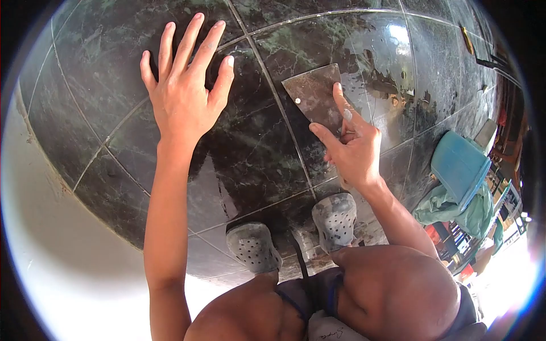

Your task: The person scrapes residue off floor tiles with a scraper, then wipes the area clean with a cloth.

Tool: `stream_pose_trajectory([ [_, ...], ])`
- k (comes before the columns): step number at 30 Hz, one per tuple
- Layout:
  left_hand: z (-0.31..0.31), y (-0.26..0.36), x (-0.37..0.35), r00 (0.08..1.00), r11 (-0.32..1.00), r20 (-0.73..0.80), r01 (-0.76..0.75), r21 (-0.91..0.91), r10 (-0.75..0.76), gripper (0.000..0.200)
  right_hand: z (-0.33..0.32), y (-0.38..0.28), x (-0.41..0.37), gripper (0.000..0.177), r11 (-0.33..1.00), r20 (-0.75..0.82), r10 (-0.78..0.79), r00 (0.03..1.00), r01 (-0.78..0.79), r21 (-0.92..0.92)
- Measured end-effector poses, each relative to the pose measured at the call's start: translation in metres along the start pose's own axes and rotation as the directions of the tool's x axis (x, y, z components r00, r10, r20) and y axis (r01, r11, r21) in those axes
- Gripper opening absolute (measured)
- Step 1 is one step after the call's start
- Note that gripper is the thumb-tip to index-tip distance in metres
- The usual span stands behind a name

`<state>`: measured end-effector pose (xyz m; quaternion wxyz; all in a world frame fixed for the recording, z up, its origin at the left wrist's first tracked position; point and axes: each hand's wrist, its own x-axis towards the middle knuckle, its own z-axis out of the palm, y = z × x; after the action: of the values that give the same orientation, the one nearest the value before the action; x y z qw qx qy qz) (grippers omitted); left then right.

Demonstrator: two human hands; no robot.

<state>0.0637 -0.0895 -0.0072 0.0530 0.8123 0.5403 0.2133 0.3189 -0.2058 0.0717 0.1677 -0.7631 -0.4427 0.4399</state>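
My left hand (185, 94) lies with fingers spread over the dark green marbled tile floor (250, 153), to the left of a grout line. In my right hand (355, 142) is a wide scraper (313, 94), its flat metal blade close over the tiles beside another grout line. The forefinger stretches along the blade and the thumb presses near its lower edge; the handle is mostly hidden in the palm. A small white spot shows on the blade. Grey smears mark a finger on each hand.
Grey perforated clogs (253, 247) are on my feet below the hands. Wet patches (392, 85) shine on the tiles at upper right. A blue plastic container (459, 165) and green cloth (475, 210) stand at the right. A pale wall (74, 238) borders the floor at left.
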Motion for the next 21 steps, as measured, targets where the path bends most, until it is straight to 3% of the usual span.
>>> stream_pose_trajectory([
  [5,-0.001,-0.001,0.0,1.0,1.0,-0.003,-0.003,0.009,0.003,0.046,0.0,0.002,0.0,0.079,0.999,-0.008,-0.012,1.0,0.012,-0.047],
  [8,0.002,-0.001,-0.001,1.0,1.0,-0.016,-0.013,-0.009,0.013,0.046,0.004,0.009,0.003,0.078,0.993,-0.039,-0.111,0.993,0.109,-0.05],
  [11,0.001,-0.004,-0.001,1.0,1.0,-0.022,-0.022,-0.001,0.022,0.045,0.002,-0.01,-0.002,0.078,0.999,-0.014,0.033,0.999,-0.033,0.004],
  [14,0.002,-0.002,-0.001,0.999,1.0,-0.028,-0.028,0.002,0.028,0.045,0.004,-0.003,0.001,0.078,1.0,-0.035,-0.019,0.999,0.019,0.016],
  [17,0.002,-0.001,-0.002,0.999,1.0,-0.022,-0.026,0.006,0.026,0.046,0.004,0.005,0.004,0.078,0.991,-0.054,-0.105,0.993,0.1,-0.089],
  [21,0.001,-0.002,-0.002,1.0,1.0,-0.013,-0.024,0.006,0.024,0.046,0.002,0.005,0.001,0.078,0.993,-0.04,-0.079,0.996,0.075,-0.087],
])
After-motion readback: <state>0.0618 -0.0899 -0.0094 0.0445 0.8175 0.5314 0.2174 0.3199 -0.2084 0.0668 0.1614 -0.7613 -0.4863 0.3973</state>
